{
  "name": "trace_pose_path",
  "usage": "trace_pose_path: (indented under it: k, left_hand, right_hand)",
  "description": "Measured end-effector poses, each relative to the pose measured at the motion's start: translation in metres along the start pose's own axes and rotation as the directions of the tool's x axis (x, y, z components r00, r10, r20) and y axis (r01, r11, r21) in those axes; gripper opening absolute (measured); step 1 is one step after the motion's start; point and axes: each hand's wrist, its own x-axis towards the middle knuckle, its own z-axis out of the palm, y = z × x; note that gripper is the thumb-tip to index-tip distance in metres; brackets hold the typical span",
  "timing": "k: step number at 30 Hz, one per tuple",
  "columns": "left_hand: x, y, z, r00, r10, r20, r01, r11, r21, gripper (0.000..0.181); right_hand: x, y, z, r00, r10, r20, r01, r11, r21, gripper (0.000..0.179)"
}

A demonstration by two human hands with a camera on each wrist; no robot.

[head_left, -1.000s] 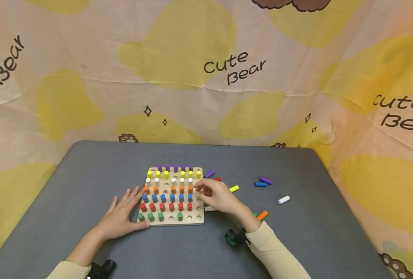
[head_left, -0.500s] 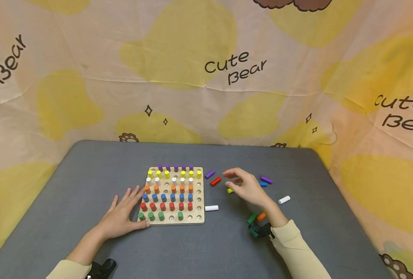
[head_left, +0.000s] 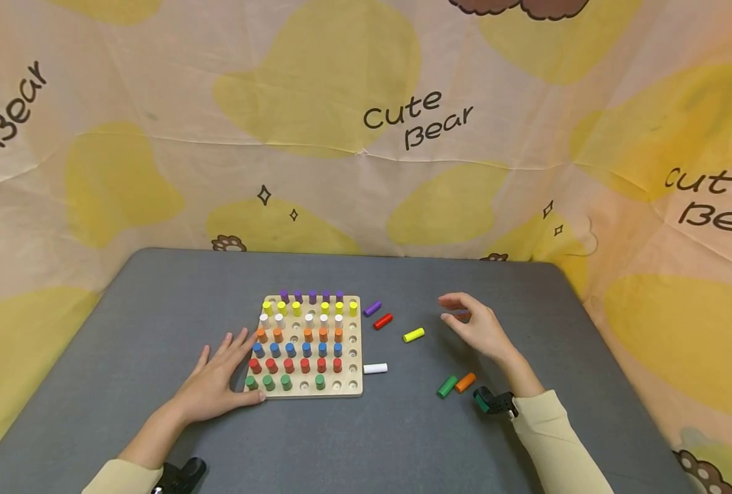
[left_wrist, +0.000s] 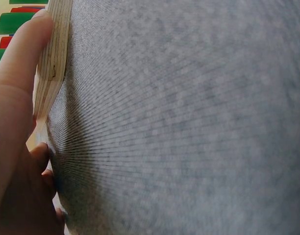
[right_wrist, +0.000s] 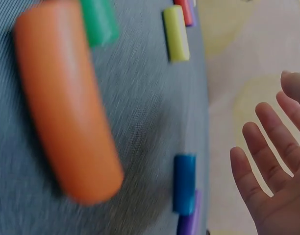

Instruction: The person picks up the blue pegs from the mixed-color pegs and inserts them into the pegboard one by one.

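A wooden pegboard [head_left: 352, 346] stands on the table with rows of coloured pegs upright in its holes. My left hand [head_left: 211, 387] lies spread along the board's left side, its thumb touching the front left corner; the left wrist view shows that thumb against the layered wooden edge. To the right of the board, my right hand [head_left: 479, 333] hovers over the table, fingers apart and loosely bent, holding nothing. Below it, in the right wrist view, lie a blue peg [right_wrist: 184, 183] and a purple peg [right_wrist: 190, 223]; the hand mostly hides them in the head view.
Loose pegs lie right of the board: purple [head_left: 372, 309], red peg [head_left: 383, 321], yellow peg [head_left: 414, 335] and white peg [head_left: 375, 368]. A green peg [head_left: 446, 386] and an orange peg [head_left: 466, 382] lie near my right wrist. A printed cloth [head_left: 366, 171] hangs behind the table.
My right hand has moved rightward from the board's right edge, passing over the yellow peg, to above the blue and purple pegs. My left hand has stayed in place.
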Motion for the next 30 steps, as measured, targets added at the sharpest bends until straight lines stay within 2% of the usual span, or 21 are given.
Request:
trace_pose_path:
  k: [10,17,30]
  left_hand:
    - [0.000,-0.001,0.000,1.000,-0.003,0.006,0.003,1.000,-0.001,0.106]
    - [0.001,-0.001,0.000,1.000,-0.003,0.002,0.003,1.000,0.004,0.107]
    - [0.000,-0.001,0.001,1.000,0.001,0.000,-0.001,1.000,0.000,0.106]
  right_hand:
    - [-0.008,0.017,-0.011,0.999,0.048,-0.024,-0.049,0.998,-0.038,0.033]
    - [-0.014,0.029,-0.013,0.997,0.070,-0.032,-0.073,0.993,-0.089,0.031]
    - [-0.023,0.039,-0.012,0.995,0.095,-0.025,-0.098,0.985,-0.139,0.028]
